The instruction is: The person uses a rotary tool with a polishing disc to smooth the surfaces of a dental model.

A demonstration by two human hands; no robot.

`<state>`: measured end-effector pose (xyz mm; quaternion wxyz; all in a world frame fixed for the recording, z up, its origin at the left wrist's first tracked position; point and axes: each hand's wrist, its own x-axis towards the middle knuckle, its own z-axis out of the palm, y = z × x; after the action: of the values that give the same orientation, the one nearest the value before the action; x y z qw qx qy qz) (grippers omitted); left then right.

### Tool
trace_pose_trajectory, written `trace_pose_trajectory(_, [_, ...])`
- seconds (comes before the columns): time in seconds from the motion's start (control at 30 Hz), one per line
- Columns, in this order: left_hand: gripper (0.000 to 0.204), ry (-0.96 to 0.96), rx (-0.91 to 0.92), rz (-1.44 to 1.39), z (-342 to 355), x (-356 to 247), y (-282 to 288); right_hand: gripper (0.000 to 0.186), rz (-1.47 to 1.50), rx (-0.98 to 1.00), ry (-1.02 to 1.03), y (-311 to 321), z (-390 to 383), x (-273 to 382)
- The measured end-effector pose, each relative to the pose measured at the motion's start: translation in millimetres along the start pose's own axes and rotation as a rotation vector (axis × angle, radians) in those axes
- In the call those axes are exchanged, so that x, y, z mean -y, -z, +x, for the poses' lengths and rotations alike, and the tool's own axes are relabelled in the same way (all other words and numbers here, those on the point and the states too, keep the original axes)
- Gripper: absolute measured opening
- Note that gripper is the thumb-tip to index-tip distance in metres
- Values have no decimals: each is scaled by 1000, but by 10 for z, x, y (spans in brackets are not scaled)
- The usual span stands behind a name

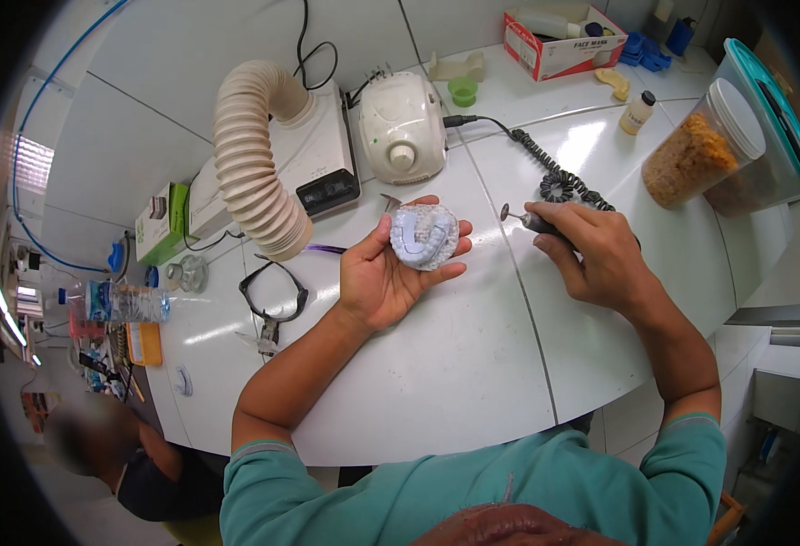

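My left hand point(374, 287) is palm up above the white table, holding a round dental plaster model point(425, 238). Pale blue material covers part of the model's arch, and its rough white base rests on my palm and fingers. To the right, my right hand point(600, 250) grips a dark rotary handpiece point(538, 224) between thumb and fingers. A small disc point(505, 212) on the handpiece's tip points left toward the model, with a gap between them. Partly hidden behind my left hand lies a tool with a purple handle point(327, 248).
A ribbed suction hose point(252, 155) curves down near my left hand. Behind stands a white control unit point(402, 127) with a coiled cord point(559, 177). Safety glasses point(274, 289) lie at left. A lidded jar point(704, 146) and small bottle point(637, 114) stand right. Another person point(136, 455) sits at far left.
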<state>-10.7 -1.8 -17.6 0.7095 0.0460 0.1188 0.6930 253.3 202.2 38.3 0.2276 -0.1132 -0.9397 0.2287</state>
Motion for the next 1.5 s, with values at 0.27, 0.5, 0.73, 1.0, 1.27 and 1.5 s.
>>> trace_pose_trajectory(0.27, [66, -28, -23, -57, 6, -5, 35, 31, 15, -23, 18, -27, 3, -6])
trace_pose_trajectory(0.5, [69, -41, -34, -88, 11, 6, 9, 31, 10, -10, 10, -28, 6, -4])
trace_pose_trajectory(0.73, [75, -52, -59, -92, 27, 24, -8, 30, 6, 7, -7, -28, 1, -1])
trace_pose_trajectory(1.0, [70, -134, -10, 324, 27, 74, 48, 31, 6, 5, -11, -44, -3, -13])
trace_pose_trajectory(1.27, [81, -126, -46, 448, 53, 80, 162, 32, 2, 12, -26, -46, -4, -20])
trace_pose_trajectory(1.5, [80, -119, -62, 491, 72, 88, 152, 31, -1, 0, -13, -68, -6, -46])
